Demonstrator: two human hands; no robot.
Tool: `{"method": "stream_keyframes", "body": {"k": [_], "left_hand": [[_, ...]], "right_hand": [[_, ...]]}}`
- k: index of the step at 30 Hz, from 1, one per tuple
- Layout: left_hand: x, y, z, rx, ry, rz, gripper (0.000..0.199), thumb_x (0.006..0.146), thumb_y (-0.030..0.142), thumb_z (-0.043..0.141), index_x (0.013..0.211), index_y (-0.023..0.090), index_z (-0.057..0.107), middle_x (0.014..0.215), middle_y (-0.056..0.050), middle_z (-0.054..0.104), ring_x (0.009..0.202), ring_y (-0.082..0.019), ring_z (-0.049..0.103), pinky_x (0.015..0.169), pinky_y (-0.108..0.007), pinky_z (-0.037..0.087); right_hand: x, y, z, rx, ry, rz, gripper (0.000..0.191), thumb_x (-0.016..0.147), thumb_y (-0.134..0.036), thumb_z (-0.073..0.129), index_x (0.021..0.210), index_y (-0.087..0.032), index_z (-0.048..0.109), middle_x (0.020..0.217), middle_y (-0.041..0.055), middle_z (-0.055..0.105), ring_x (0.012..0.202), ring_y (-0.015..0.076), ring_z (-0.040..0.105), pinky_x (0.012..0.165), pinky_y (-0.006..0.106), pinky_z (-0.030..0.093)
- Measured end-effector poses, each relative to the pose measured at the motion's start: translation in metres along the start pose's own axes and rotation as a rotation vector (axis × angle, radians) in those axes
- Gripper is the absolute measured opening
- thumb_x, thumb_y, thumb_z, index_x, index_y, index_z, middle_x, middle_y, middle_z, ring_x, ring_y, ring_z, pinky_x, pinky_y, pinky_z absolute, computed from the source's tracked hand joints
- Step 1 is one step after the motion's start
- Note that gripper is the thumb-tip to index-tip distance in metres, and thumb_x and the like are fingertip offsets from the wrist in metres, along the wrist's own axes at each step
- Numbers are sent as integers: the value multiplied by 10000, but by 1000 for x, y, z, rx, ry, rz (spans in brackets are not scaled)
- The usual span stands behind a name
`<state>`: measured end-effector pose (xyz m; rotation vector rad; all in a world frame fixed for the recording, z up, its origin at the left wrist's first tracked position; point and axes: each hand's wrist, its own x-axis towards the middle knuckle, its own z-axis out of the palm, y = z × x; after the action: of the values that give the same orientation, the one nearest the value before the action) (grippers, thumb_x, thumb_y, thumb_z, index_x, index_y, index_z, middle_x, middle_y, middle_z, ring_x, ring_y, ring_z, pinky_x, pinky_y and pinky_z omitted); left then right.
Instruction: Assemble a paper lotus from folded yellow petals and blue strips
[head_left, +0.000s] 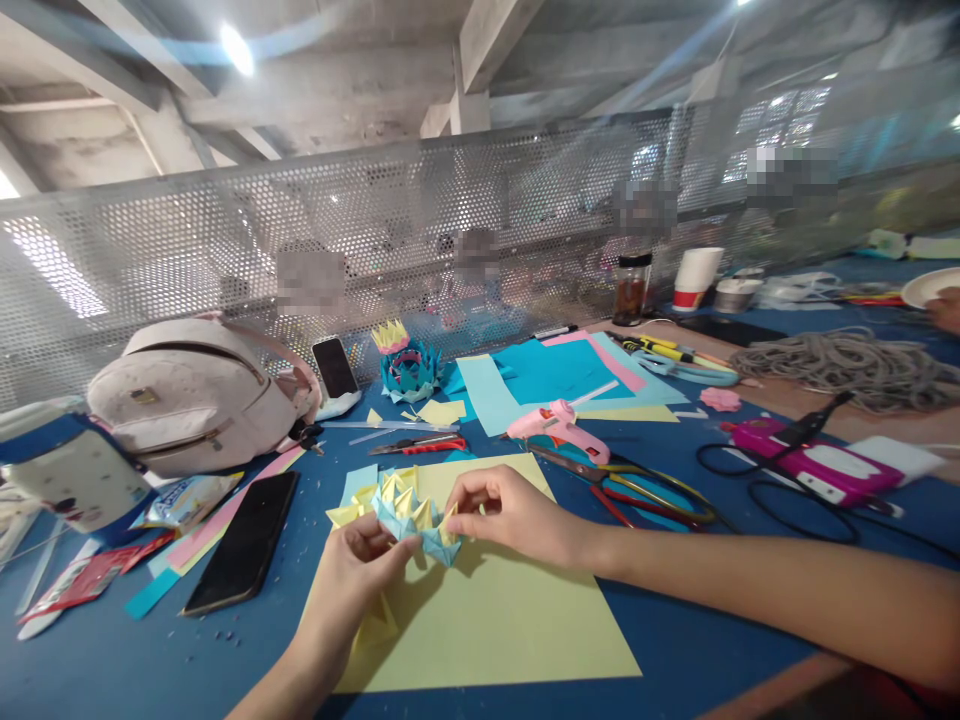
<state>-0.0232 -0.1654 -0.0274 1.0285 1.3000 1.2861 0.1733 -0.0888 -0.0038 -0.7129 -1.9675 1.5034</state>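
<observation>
Between my two hands is a chain of folded paper pieces (pixel 409 512), light blue and yellow with pointed tips. My left hand (pixel 361 562) grips its near left side between thumb and fingers. At its right end, the thumb and fingers of my right hand (pixel 499 515) pinch a small yellow folded piece (pixel 450 518). Below lies a large pale yellow paper sheet (pixel 510 620). More yellow folded pieces (pixel 375 625) rest on the sheet, partly covered by my left hand and forearm.
Scissors (pixel 645 485), a pink glue gun (pixel 559 428) and a red utility knife (pixel 424 443) lie beyond the sheet. A black phone (pixel 244 540) is at left, near a backpack (pixel 195 395). Farther back stands a finished-looking blue paper model (pixel 411 370). Cord (pixel 847 365) coils at right.
</observation>
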Motion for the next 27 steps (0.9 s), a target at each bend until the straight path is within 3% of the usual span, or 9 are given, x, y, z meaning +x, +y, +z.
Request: {"method": "stream_keyframes", "body": {"k": [12,18,20,22,25,27], "left_hand": [[1,-1,-1,-25,22,-6,365,562,396,887,686,111,695,581,-38,705,521,-134,623,534,-203,467],[-2,1,-1,21,97,129,362,603,437,850,665,127,674,614,-42,703,589,-176,656,579,-242,514],[-3,-2,-6,152,133,257,316,662,404,818,652,132,657,600,-33,686,585,-170,648,559,-232,509],[-6,-2,-11,352,139,477,222,738,321,769,678,140,657,615,-29,691,581,-162,648,551,-224,512],[-15,6,-15,639,-7,1011,81,852,190,657,781,154,669,752,-50,752,648,-159,683,628,-242,545],[-21,14,-14,764,-130,1355,125,934,159,557,862,138,657,812,-79,771,672,-157,690,647,-255,548]], "right_hand": [[0,1,1,-33,3,-7,223,806,-375,718,795,-158,664,743,-8,632,680,116,548,604,220,385],[-2,4,1,-362,52,-257,221,729,-329,811,786,-170,669,790,-1,599,741,141,514,632,241,398],[-3,4,-1,-449,87,-400,168,758,-279,795,794,-172,672,814,15,620,803,160,533,707,264,423],[-5,2,-3,-548,124,-575,65,843,-239,716,834,-181,688,852,36,627,828,163,532,742,281,424],[-8,0,-9,-777,208,-892,120,923,-192,599,865,-210,703,844,41,607,759,152,485,693,288,386],[-9,-1,-11,-889,255,-1063,124,924,-177,593,858,-218,690,791,24,600,720,150,459,665,293,359]]}}
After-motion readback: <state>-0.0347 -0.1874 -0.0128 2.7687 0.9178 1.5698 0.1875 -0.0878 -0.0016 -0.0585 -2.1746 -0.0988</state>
